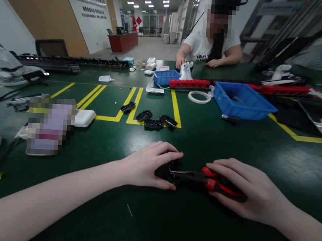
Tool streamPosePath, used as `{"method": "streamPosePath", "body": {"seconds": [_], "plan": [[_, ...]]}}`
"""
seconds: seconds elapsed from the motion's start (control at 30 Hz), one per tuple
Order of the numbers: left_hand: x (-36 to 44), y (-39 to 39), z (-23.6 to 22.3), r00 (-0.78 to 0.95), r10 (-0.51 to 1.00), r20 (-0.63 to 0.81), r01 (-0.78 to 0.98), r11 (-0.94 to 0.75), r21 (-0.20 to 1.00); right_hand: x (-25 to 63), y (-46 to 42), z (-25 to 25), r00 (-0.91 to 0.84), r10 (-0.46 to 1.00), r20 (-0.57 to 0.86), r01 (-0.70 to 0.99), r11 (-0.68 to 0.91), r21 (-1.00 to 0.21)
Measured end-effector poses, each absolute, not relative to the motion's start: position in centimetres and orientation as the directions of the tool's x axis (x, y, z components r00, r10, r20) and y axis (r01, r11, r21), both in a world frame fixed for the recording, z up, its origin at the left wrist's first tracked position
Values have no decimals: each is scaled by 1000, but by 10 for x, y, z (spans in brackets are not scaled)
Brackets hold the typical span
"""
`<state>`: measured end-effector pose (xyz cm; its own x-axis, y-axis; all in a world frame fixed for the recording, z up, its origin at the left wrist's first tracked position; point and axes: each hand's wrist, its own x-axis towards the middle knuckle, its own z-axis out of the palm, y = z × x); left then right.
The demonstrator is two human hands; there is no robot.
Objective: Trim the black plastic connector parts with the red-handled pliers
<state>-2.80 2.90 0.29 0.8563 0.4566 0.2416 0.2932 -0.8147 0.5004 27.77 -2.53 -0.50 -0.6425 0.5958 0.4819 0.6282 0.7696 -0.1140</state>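
My left hand (pixel 154 165) is wrapped round a small black plastic part (pixel 167 170) low over the green table, thumb and fingers on its sides. In my right hand (pixel 244 187) are long-nose pliers (pixel 209 178) with red and black handles. The pliers' jaws point left and reach the part's right side, where a small shiny metal bit shows at the tips. Whether the jaws grip that bit, I cannot tell. Much of the black part is hidden by my left fingers. Several similar black parts (pixel 153 124) lie farther back on the table.
A blue bin (pixel 242 102) with dark pieces stands at back right, a smaller blue bin (pixel 166 78) behind. A tape roll (pixel 199 97) lies between red strips (pixel 189 83) and the black parts. A phone (pixel 53 128) and white case (pixel 84 118) are left. A person (pixel 212 43) sits opposite.
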Motion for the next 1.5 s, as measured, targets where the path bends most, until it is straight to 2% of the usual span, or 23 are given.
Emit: {"method": "streamPosePath", "body": {"seconds": [0.3,0.6,0.77,1.07,1.3,1.5], "plan": [[-28,28,4,851,484,205,341,-804,487,274,-29,-3,-633,625,456,647,751,-132],[-28,30,5,867,460,192,340,-827,448,280,-30,-5,-692,544,474,633,773,37],[-29,30,3,869,447,211,326,-840,434,282,-28,-7,-718,509,475,612,787,81],[-29,31,1,873,429,233,307,-853,422,279,-34,-8,-683,544,488,652,755,72],[-28,30,2,866,443,233,321,-848,421,283,-31,-8,-730,486,481,605,786,124],[-28,26,4,846,439,302,298,-860,414,281,-32,-9,-672,548,498,651,758,45]]}}
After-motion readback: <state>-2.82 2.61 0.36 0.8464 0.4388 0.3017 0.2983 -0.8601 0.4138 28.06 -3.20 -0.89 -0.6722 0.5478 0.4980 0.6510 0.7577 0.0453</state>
